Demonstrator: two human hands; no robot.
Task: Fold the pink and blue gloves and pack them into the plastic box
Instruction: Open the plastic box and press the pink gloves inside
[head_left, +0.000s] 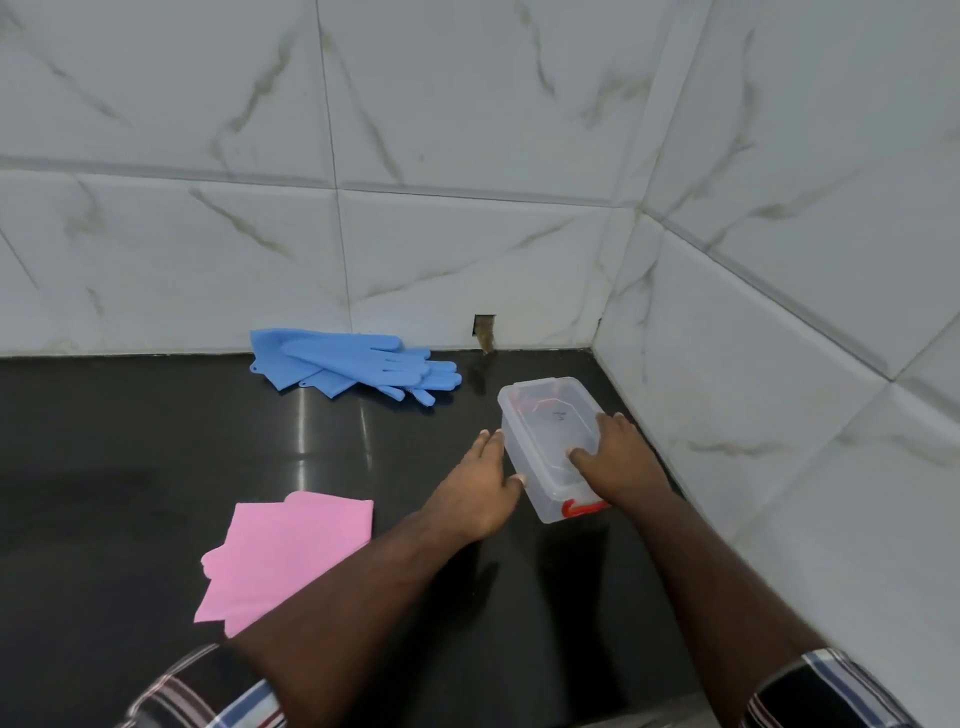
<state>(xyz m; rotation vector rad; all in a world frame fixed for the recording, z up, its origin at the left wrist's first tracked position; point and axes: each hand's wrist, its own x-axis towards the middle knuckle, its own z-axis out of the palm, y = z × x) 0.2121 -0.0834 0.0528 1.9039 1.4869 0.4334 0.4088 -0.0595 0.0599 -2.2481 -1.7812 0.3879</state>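
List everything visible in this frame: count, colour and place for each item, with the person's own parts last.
blue gloves: two, blue, overlapping on the counter by the back wall
pink gloves: pink, count unclear, flat on the counter, near left
plastic box: one, clear, lid on, red latch, right side of the counter
counter: one, glossy black
wall tiles: white, marbled, back and right
left hand: against the box's left side
right hand: resting on the lid
sleeves: two, striped, bottom edge
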